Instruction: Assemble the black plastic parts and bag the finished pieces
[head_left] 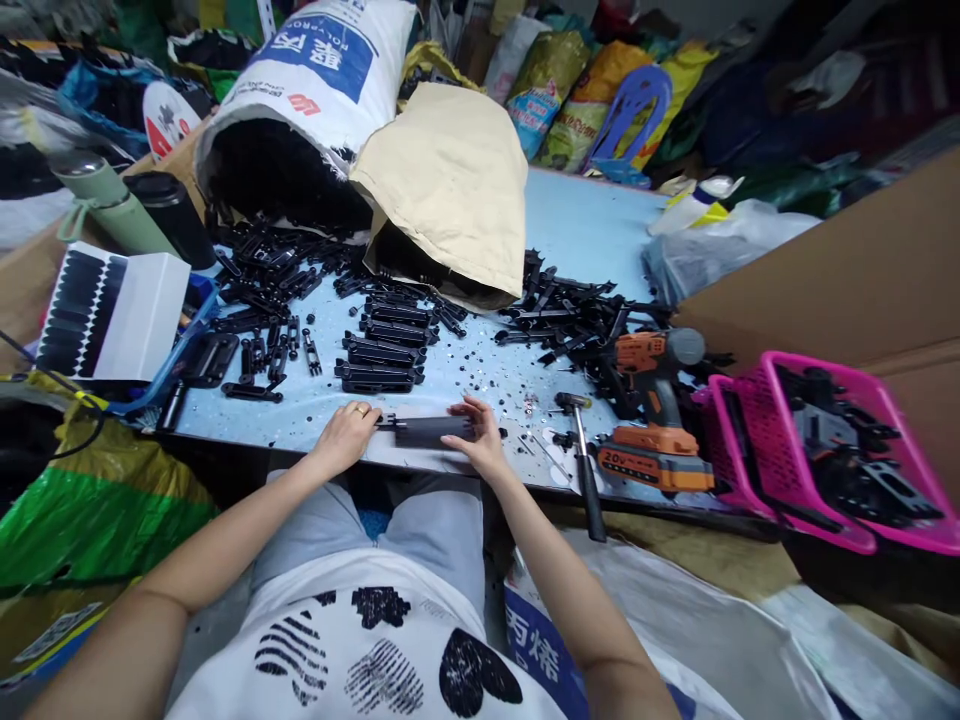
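A dark flat rectangular part [431, 432] lies at the front edge of the blue table, between my two hands. My left hand [348, 436] has its fingers closed on a small black piece at the part's left end. The fingers and thumb of my right hand [478, 436] are spread around the part's right end and grip it. Behind it, assembled black parts [381, 352] lie stacked in a row. Loose black pieces [274, 270] are heaped at the left, and long black pieces [562, 310] at the right.
A hammer [582, 460], an orange drill [656, 415] and a pink basket [772, 440] are on the right. A white sack [322, 70] and a beige sack [450, 180] lie open at the back. Bottles [120, 205] and a white box [146, 320] stand left.
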